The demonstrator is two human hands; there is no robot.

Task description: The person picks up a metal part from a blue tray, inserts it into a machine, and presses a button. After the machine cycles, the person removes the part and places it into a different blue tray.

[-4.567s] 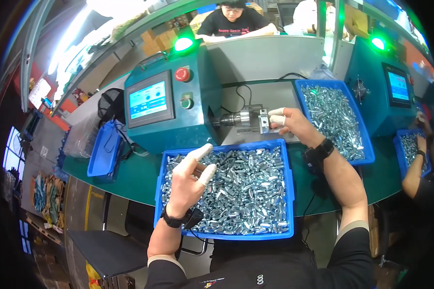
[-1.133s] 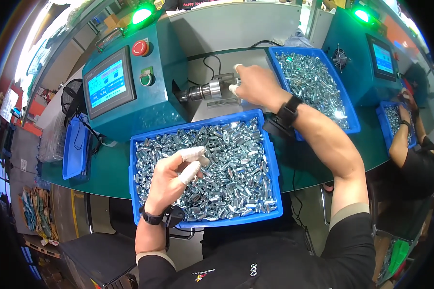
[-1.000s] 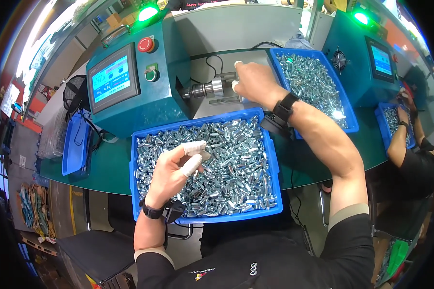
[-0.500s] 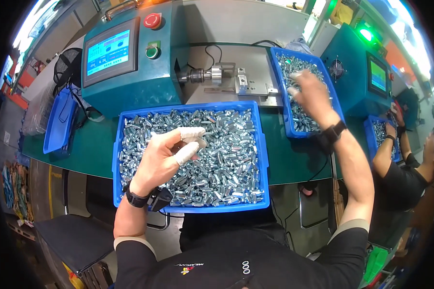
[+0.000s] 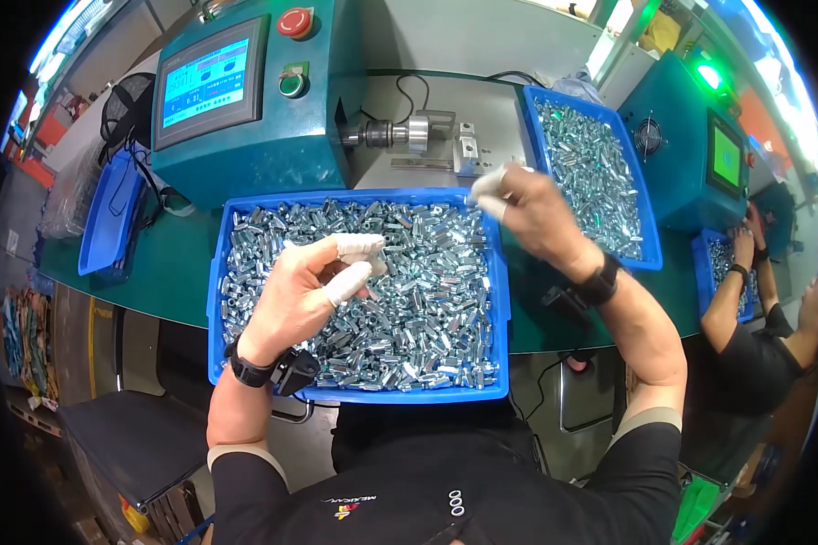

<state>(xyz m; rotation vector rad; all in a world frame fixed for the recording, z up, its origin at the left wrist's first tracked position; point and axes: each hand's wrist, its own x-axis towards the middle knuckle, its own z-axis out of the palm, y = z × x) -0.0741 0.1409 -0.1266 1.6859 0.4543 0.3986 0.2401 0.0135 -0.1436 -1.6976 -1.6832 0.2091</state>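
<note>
Green bench, near blue bin (image 5: 218, 300) of metal sleeves: your left hand (image 5: 304, 286) pinches one sleeve (image 5: 377, 265), axis unclear; your right hand (image 5: 536, 213) hovers, fingertips together.

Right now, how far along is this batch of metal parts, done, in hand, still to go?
Done: the side bin beyond the right hand holds a layer of parts. In hand: the left hand pinches a part over the front bin; the machine's spindle looks unloaded. Left: the front bin is heaped nearly full, so most of the work remains.
</note>
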